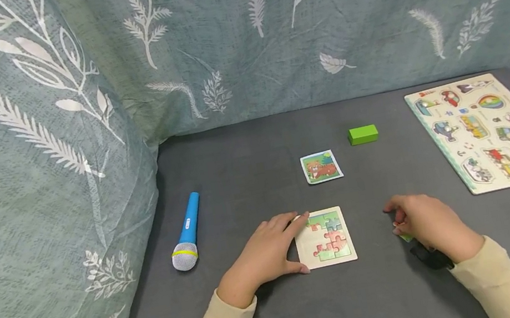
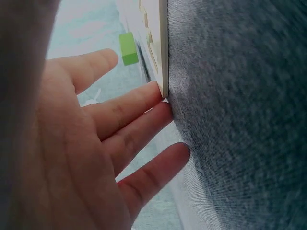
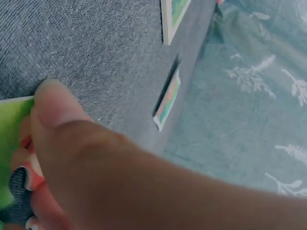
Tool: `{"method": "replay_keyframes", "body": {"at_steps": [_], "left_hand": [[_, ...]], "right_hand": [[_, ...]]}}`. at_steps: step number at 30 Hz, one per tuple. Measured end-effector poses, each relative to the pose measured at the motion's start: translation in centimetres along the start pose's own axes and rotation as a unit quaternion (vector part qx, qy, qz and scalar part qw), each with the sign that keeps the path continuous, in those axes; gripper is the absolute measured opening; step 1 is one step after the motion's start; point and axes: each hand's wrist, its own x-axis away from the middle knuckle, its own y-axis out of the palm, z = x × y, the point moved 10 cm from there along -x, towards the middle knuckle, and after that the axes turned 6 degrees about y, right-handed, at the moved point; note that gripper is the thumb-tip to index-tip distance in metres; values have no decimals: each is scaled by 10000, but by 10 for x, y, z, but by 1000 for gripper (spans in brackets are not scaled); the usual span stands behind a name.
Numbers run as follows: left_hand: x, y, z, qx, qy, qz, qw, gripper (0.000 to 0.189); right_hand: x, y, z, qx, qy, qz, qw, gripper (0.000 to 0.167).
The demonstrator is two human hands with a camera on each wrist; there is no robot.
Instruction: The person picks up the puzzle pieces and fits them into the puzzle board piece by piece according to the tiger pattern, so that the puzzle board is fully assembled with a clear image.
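Observation:
A small square jigsaw board [image 1: 303, 243] lies on the dark table, partly filled with green, teal and red pieces. Along its left side is my left hand [image 1: 270, 249], thumb at the near corner and forefinger at the far one. The left wrist view shows straight, spread fingers [image 2: 129, 108], one fingertip against the corner of the board [image 2: 164, 52]. Right of the board, my right hand [image 1: 430, 222] pinches a jigsaw piece [image 1: 406, 238] low over the table. In the right wrist view this piece [image 3: 14, 120] is green with red-orange parts, half covered by the thumb [image 3: 60, 108].
Beyond the board lies a picture card [image 1: 321, 166] of a brown animal. A green block [image 1: 363, 134] sits farther back. A blue toy microphone [image 1: 189, 229] lies at left, a large vehicle puzzle board [image 1: 456, 148] at right. Patterned cloth [image 1: 236, 44] hangs behind and at left.

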Motion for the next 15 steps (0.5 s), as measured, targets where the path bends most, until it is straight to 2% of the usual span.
{"method": "replay_keyframes", "body": {"at_steps": [3, 9, 15], "left_hand": [[1, 1, -2, 19, -42, -51, 10000, 108], [1, 1, -2, 41, -19, -19, 10000, 107], [0, 3, -3, 13, -23, -56, 10000, 107]], "right_hand": [[-3, 3, 1, -562, -47, -217, 9982, 29], [-9, -3, -20, -1131, -639, -198, 9913, 8], [-18, -2, -41, -1716, -600, -175, 9832, 8]]}}
